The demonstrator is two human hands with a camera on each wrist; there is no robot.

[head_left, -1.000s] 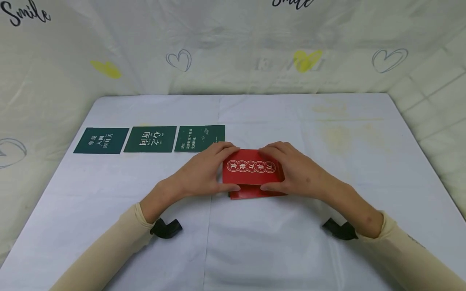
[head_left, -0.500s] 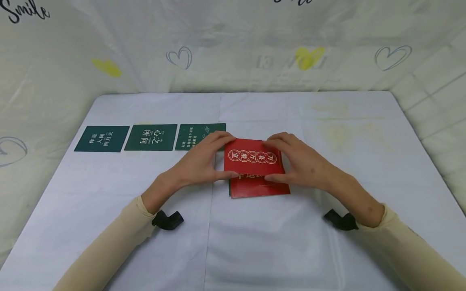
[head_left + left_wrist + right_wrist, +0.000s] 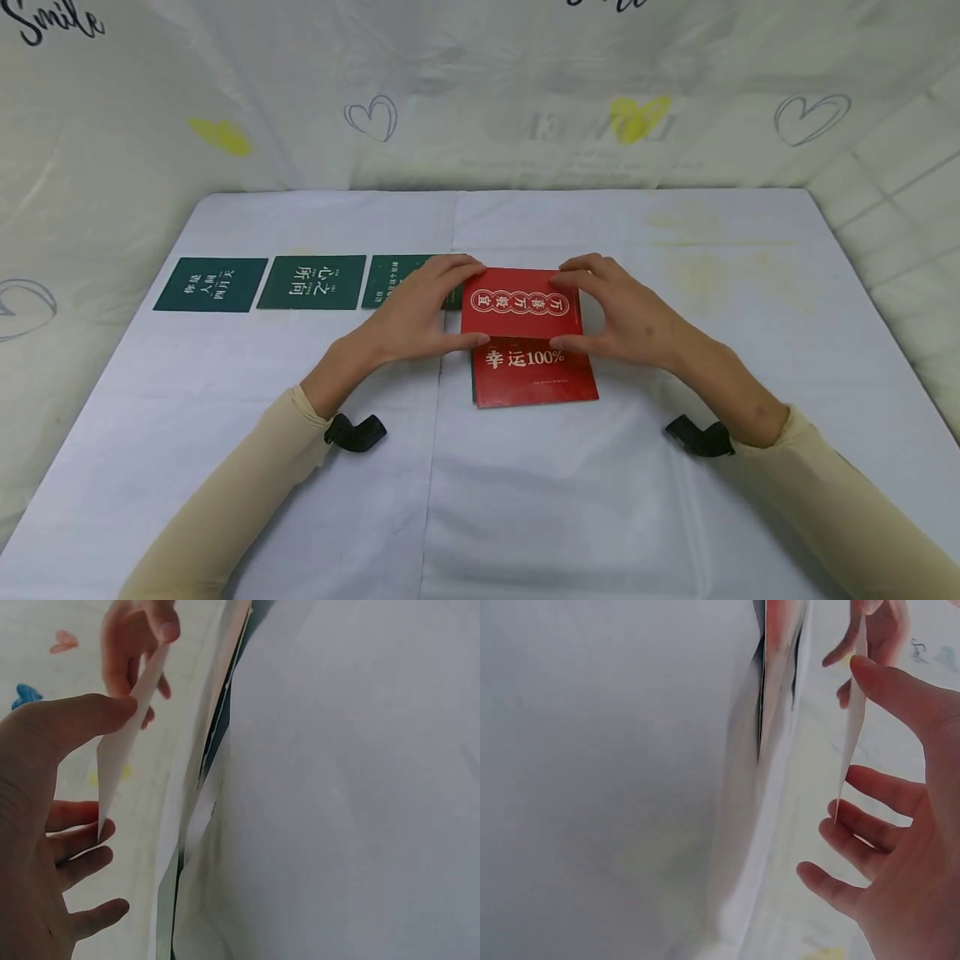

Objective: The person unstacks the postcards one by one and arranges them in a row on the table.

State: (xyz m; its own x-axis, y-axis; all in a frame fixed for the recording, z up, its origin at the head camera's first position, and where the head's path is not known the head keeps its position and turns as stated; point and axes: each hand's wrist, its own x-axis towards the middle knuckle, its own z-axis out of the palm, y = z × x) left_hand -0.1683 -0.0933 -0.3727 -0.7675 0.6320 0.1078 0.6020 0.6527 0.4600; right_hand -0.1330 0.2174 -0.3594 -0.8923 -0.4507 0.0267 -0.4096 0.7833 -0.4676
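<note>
Between left hand (image 3: 412, 310) and right hand (image 3: 628, 312), raised red card (image 3: 521, 287), pinched at both ends, probably to steady it; lower red card (image 3: 536, 385) nearer the body; green cards (image 3: 311, 292) left of the grip.

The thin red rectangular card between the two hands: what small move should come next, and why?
Perhaps carry the thin red rectangular card forward, to continue the row of three dark green rectangular cards: the left hand and right hand hold it above the red-topped card stack, and the row's right end is nearby.
</note>
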